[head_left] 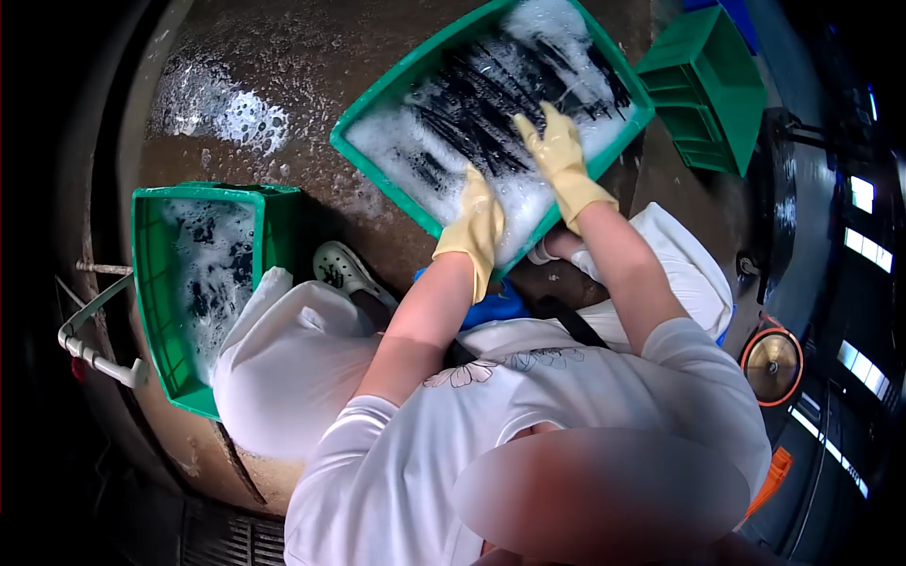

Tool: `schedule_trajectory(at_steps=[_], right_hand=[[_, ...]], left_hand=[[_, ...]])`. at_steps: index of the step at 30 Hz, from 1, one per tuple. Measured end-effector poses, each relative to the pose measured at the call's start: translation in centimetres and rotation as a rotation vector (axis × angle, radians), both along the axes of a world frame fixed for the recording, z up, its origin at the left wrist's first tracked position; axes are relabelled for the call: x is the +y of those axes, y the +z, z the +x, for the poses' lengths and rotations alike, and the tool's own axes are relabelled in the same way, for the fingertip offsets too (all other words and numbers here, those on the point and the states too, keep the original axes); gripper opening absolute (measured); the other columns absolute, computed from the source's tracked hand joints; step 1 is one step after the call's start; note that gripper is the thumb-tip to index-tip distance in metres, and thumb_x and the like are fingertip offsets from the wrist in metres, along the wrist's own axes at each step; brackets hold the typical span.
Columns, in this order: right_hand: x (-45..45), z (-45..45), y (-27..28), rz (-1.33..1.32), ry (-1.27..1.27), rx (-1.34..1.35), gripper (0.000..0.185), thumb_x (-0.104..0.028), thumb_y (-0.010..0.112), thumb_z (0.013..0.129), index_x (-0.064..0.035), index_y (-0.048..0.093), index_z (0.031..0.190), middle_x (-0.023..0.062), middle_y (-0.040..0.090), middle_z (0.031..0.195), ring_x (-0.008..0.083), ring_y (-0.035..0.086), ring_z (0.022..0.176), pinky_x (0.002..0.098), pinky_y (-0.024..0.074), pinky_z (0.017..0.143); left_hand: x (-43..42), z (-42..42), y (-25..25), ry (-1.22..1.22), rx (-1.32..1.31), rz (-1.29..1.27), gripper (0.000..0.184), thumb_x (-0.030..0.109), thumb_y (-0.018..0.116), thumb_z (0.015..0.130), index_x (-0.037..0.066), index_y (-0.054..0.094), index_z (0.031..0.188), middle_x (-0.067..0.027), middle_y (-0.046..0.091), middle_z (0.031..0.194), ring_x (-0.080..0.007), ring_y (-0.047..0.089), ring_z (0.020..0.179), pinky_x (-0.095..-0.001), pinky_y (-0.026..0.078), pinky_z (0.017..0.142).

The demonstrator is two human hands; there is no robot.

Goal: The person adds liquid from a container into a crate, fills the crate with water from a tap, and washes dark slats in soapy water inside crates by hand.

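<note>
A green crate (382, 184) in front of me holds white foam and many thin dark strips (481, 94) lying in sudsy water. Both of my hands wear pale yellow rubber gloves. My left hand (475, 215) reaches over the near rim into the foam at the strips' near edge; a digit points forward, while the other fingers are mostly hidden. Farther right, my right hand (559, 156) is open over the strips, fingers spread and stretched forward. Whether its fingertips touch the strips I cannot tell.
A second green crate (151, 283) with foamy dark water stands at my left, beside a white pipe (104, 363). Another green crate (713, 94) stands at the far right. Suds (241, 118) lie on the wet brown floor (293, 57). A round orange-rimmed object (772, 366) is at right.
</note>
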State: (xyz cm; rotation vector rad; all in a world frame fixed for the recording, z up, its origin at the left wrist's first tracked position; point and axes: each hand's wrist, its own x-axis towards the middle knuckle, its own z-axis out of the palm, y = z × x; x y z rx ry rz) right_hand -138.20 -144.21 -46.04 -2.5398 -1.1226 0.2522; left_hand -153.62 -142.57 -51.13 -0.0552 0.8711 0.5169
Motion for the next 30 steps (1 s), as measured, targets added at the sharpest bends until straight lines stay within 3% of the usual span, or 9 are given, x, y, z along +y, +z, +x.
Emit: schedule_trajectory(at_steps=[6,10,12,17,19,22,24,28,30], right_hand=[[-0.9,-9.0,3.2,-0.211,-0.039,0.284,0.125,-0.078,0.072,0.077,0.0086,0.029,0.156,0.0381,0.048,0.146,0.0518,0.048,0.136,0.0506,0.0426,0.113],[0.4,-5.9,-0.5,-0.200,0.197,-0.305,0.116,-0.078,0.060,0.086,0.0065,0.028,0.158,0.0331,0.027,0.163,0.0479,0.031,0.150,0.0485,0.0266,0.125],[1.5,-1.2,-0.9,-0.139,0.206,-0.504,0.111,-0.073,0.063,0.087,0.0020,0.027,0.160,0.0312,0.034,0.161,0.0448,0.031,0.151,0.0475,0.0247,0.125],[1.7,-5.3,2.3,-0.063,-0.010,0.088,0.108,-0.064,0.076,0.082,0.0085,0.036,0.151,0.0350,0.057,0.135,0.0527,0.053,0.127,0.0512,0.0427,0.110],[0.4,-9.2,2.2,-0.088,0.072,0.092,0.110,-0.066,0.073,0.084,0.0063,0.031,0.155,0.0364,0.048,0.145,0.0512,0.046,0.135,0.0504,0.0383,0.116],[0.0,-8.8,0.1,-0.159,0.116,-0.016,0.111,-0.070,0.064,0.089,0.0017,0.020,0.161,0.0323,0.028,0.164,0.0455,0.025,0.154,0.0481,0.0254,0.126],[1.3,-5.7,0.8,-0.211,0.107,-0.265,0.103,-0.069,0.063,0.091,-0.0021,0.026,0.161,0.0297,0.032,0.163,0.0434,0.029,0.153,0.0460,0.0255,0.126],[2.2,-1.1,0.9,-0.118,0.068,-0.060,0.094,-0.064,0.067,0.090,-0.0053,0.038,0.157,0.0319,0.052,0.146,0.0465,0.043,0.141,0.0491,0.0360,0.118],[1.5,-3.9,2.3,-0.057,0.050,0.093,0.086,-0.050,0.073,0.090,-0.0024,0.040,0.154,0.0325,0.062,0.129,0.0515,0.054,0.127,0.0514,0.0436,0.110]], left_hand=[[-1.4,-3.8,1.0,-0.190,-0.060,0.007,0.078,0.063,0.021,0.108,0.008,0.033,0.162,-0.0136,0.036,0.166,-0.0317,0.031,0.153,-0.0424,0.025,0.127],[-0.7,-3.3,2.6,-0.110,-0.109,0.027,0.078,0.063,0.021,0.108,0.008,0.032,0.162,-0.0136,0.035,0.166,-0.0314,0.030,0.153,-0.0418,0.025,0.127],[0.6,-0.6,0.2,-0.014,-0.092,0.032,0.078,0.063,0.021,0.108,0.008,0.032,0.162,-0.0136,0.034,0.166,-0.0313,0.030,0.154,-0.0415,0.024,0.127],[1.2,1.0,-1.8,0.017,-0.120,0.030,0.078,0.063,0.020,0.108,0.008,0.031,0.162,-0.0136,0.033,0.167,-0.0310,0.029,0.154,-0.0408,0.023,0.128],[0.6,0.5,-1.8,-0.001,-0.188,0.015,0.078,0.063,0.020,0.108,0.008,0.031,0.162,-0.0136,0.033,0.167,-0.0309,0.028,0.154,-0.0404,0.023,0.128],[-0.7,0.2,-2.8,0.341,-1.311,-0.480,0.078,0.063,0.020,0.108,0.008,0.031,0.163,-0.0136,0.032,0.168,-0.0307,0.028,0.155,-0.0400,0.022,0.128],[1.4,-1.7,6.9,-0.116,0.072,0.069,0.060,0.044,0.028,0.112,0.005,0.047,0.153,-0.0129,0.049,0.157,-0.0265,0.047,0.141,-0.0288,0.035,0.119],[1.2,0.2,-5.5,0.114,-0.424,0.025,0.061,0.043,0.024,0.113,0.003,0.043,0.155,-0.0110,0.047,0.159,-0.0295,0.042,0.145,-0.0289,0.030,0.122],[0.9,1.0,-7.2,-0.068,0.041,0.369,0.062,0.041,0.019,0.114,0.002,0.038,0.158,-0.0117,0.045,0.161,-0.0305,0.038,0.149,-0.0304,0.029,0.123]])
